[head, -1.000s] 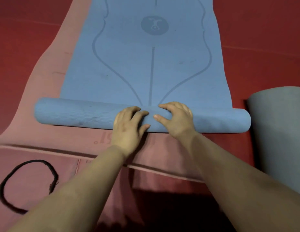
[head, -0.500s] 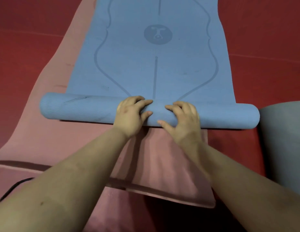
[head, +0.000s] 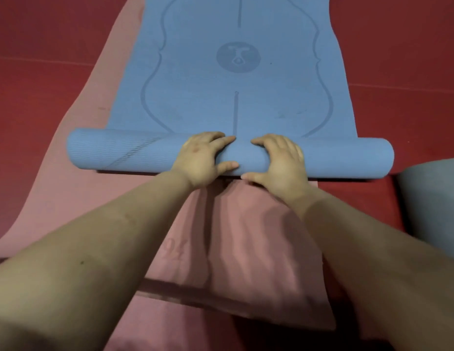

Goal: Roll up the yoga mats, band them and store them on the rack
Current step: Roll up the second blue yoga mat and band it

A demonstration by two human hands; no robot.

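The left hand (head: 200,158) and the right hand (head: 281,160) lay side by side on the middle of the rolled part of the blue yoga mat (head: 231,87), apart from each other with a narrow strip of blue between them. On each hand the fingers (head: 218,138) curved over the top of the roll toward its far side, held close together rather than spread, while the thumbs pressed against the near face of the roll, so both hands wrapped partly around it. The printed centre line of the mat ran down to the roll in the gap between the two hands.

The roll stretched crosswise, its left end jutting a little past the flat sheet's left edge and its right end reaching past the right edge. Beyond the roll the unrolled sheet lay flat, stretching away out of the top of the view, with a round emblem (head: 238,57) on it.

Under the blue mat lay a pink mat (head: 248,249), showing along the left side and in front of the roll beneath the forearms. Red floor (head: 403,54) lay open on both sides. A grey rolled mat (head: 433,198) sat at the right edge, near the roll's right end.
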